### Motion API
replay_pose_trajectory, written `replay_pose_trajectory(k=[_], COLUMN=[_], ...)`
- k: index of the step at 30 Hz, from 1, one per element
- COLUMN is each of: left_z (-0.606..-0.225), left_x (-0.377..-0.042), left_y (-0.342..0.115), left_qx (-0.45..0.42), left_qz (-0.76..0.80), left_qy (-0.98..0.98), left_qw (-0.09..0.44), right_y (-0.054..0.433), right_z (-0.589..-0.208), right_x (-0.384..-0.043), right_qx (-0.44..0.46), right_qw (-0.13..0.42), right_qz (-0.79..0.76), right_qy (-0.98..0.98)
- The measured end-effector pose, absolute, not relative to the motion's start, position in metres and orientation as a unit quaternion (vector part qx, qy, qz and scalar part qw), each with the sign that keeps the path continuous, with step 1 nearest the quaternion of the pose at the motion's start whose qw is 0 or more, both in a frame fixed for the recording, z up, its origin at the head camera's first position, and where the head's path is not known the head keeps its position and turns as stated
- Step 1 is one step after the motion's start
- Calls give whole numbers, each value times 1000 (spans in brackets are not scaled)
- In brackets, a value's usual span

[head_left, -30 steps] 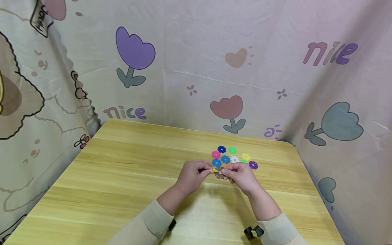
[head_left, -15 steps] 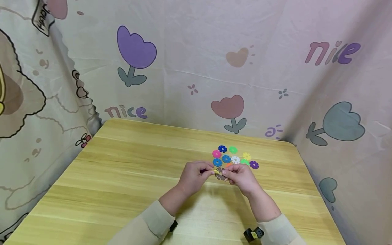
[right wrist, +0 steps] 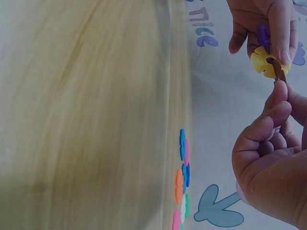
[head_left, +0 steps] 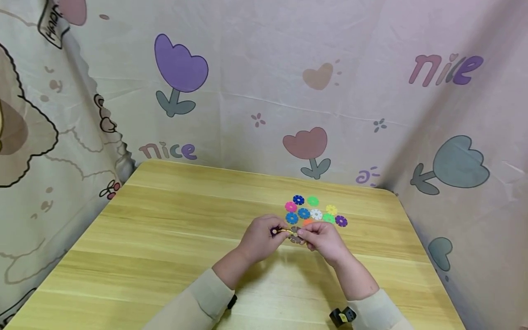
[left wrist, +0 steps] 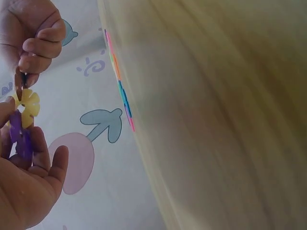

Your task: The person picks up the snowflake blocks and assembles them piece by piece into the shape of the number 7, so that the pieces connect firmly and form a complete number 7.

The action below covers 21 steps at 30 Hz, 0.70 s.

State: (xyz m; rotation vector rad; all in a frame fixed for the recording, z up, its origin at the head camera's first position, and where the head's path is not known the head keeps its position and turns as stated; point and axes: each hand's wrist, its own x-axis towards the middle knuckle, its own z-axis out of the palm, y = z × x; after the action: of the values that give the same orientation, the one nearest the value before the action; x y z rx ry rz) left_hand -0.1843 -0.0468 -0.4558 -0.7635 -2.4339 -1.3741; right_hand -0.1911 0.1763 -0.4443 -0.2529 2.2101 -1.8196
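My left hand (head_left: 260, 238) pinches a yellow notched snowflake disc (left wrist: 31, 103) that is joined to a purple one (left wrist: 20, 136). Facing it, my right hand (head_left: 326, 239) holds a brown snowflake disc (head_left: 294, 239) between thumb and fingers. In the right wrist view the brown disc's edge (right wrist: 279, 69) overlaps the middle of the yellow disc, the two standing crosswise. The purple disc stands at the yellow one's other side, partly covered by the left fingers. Both hands are together above the wooden table (head_left: 173, 247).
Just beyond the hands, several loose discs lie flat, among them a white (head_left: 316, 214), a pink (head_left: 290, 207), a purple (head_left: 341, 221) and a yellow one (head_left: 332, 209). An orange disc (head_left: 307, 222) is partly hidden by the right hand. A printed curtain (head_left: 247, 68) hangs behind the table.
The left hand's joined discs have turned slightly, so the purple one now shows more clearly between its fingers. Both hands stay in nearly the same place, and the loose discs have not moved.
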Motion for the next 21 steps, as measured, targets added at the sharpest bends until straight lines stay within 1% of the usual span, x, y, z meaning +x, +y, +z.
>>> replay_pose_trajectory(k=[7, 11, 14, 21], left_z=[-454, -455, -457, -458], left_x=[-184, -184, -185, -185], left_y=[-44, -44, -46, -49], left_qx=[-259, -250, -239, -234], left_qz=[-460, -486, -505, -512], left_qy=[-843, -833, -827, -824], left_qw=[110, 85, 66, 67], right_y=[176, 181, 192, 236], right_z=[-446, -445, -444, -446], right_x=[-191, -192, -197, -219], right_qx=[-91, -81, -67, -16], right_qw=[131, 111, 76, -23], right_qz=[-622, -593, -553, -439], right_qy=[766, 793, 827, 898])
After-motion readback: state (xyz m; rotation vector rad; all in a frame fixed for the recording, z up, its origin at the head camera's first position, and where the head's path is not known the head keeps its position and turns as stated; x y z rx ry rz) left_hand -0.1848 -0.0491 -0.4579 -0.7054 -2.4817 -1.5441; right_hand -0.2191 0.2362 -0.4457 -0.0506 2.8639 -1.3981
